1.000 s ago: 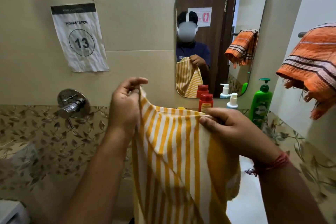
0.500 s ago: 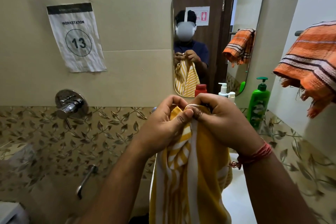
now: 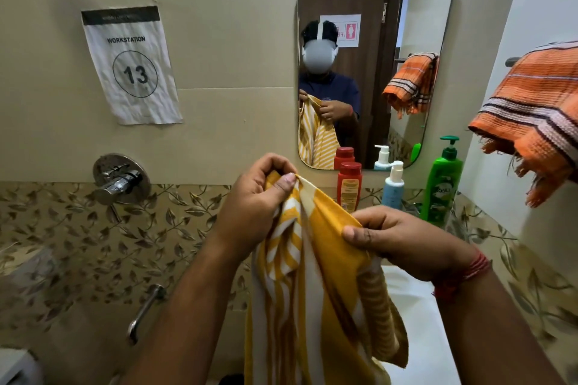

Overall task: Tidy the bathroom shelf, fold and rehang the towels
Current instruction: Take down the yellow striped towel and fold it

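Both hands, left hand and right hand, pinch yellow towel; sign reads "WORKSTATION 13".

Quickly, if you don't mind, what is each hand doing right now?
Left hand: pinching the top corner of the yellow striped towel.
Right hand: gripping the same towel's upper edge, lower down.

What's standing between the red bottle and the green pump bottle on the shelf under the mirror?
In the head view, a light blue pump bottle with a white pump stands between the red bottle and the green pump bottle.
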A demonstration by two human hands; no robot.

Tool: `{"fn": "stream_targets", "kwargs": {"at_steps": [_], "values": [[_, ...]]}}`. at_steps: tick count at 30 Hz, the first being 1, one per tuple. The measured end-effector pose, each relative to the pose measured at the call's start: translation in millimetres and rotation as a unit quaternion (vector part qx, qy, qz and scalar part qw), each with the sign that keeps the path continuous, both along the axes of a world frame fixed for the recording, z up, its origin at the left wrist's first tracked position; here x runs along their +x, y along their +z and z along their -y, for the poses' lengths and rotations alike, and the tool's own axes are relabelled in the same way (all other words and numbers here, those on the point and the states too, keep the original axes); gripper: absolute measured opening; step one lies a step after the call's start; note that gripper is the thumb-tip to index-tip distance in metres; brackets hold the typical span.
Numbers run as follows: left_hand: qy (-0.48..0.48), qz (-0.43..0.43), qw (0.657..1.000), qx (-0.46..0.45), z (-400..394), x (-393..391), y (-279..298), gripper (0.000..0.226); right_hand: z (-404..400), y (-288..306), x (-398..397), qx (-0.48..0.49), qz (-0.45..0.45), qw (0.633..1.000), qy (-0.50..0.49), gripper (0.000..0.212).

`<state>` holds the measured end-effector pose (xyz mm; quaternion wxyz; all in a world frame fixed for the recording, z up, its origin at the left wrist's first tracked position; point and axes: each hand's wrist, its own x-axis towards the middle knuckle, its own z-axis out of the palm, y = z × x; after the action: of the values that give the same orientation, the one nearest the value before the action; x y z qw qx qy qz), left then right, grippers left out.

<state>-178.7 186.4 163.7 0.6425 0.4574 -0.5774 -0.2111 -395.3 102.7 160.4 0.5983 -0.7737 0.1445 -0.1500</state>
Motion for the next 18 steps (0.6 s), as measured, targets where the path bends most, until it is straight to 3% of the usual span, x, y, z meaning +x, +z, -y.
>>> {"fn": "stream_targets", "kwargs": {"at_steps": [5,11,13,16,18], "values": [[0.168,-0.099,0.979,-0.056,5.7,26.1,3.2,0.022,5.5,-22.5,-6.2,0.02,-0.004,1.0,0.005,0.05],[0.325,-0.203,0.92,-0.088,13.1,61.1,5.4,0.021,11.8,-36.2,-20.4,-0.026,-0.024,0.998,-0.059,0.053],[0.335,-0.174,0.923,-0.071,13.1,62.6,0.8,0.017,11.2,-31.4,-23.8,-0.057,-0.026,0.994,-0.086,0.051],[0.324,-0.046,0.944,-0.035,8.5,53.6,-7.8,0.003,3.1,-12.2,-17.9,-0.157,-0.029,0.978,-0.132,0.034],[0.257,0.004,0.966,-0.025,2.1,36.2,-8.8,0.015,-0.5,-0.5,-9.9,-0.222,-0.014,0.962,-0.158,0.045]]}}
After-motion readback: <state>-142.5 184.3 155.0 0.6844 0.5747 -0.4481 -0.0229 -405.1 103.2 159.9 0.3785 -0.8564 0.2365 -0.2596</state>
